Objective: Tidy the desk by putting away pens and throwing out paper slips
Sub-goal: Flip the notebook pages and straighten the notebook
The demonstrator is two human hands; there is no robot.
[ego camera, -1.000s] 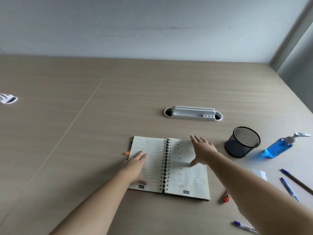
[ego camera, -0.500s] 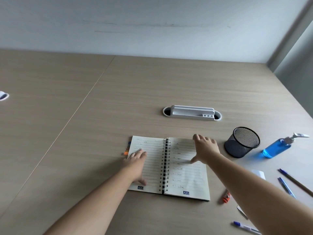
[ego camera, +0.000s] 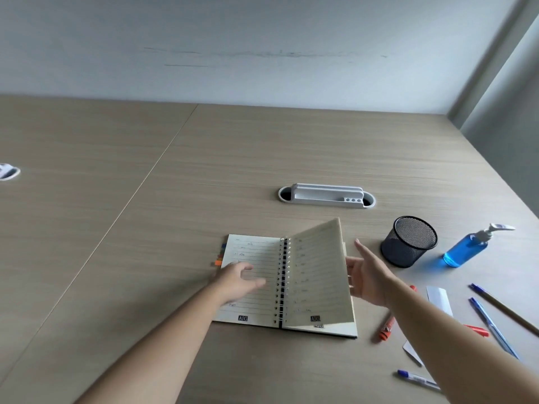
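An open spiral notebook (ego camera: 250,287) lies in front of me on the wooden desk (ego camera: 145,228). My left hand (ego camera: 236,282) rests flat on its left page. My right hand (ego camera: 369,277) holds the right-hand page (ego camera: 320,272) by its outer edge, lifted and tilted up. To the right lie an orange marker (ego camera: 386,328), a second red marker (ego camera: 478,331), a blue pen (ego camera: 493,328), a brown pencil (ego camera: 504,309) and a blue-capped white pen (ego camera: 417,379). Two white paper slips (ego camera: 439,297) (ego camera: 412,352) lie among them. A black mesh pen cup (ego camera: 408,242) stands behind them and looks empty.
A blue sanitizer pump bottle (ego camera: 466,246) lies tilted right of the cup. A white cable grommet (ego camera: 326,196) is set into the desk behind the notebook. A small white object (ego camera: 7,172) sits at the far left edge. Colored tabs (ego camera: 219,258) stick out of the notebook's left side.
My right hand has moved from lying flat on the right page to its outer edge and raised the page. My left hand stays on the left page.
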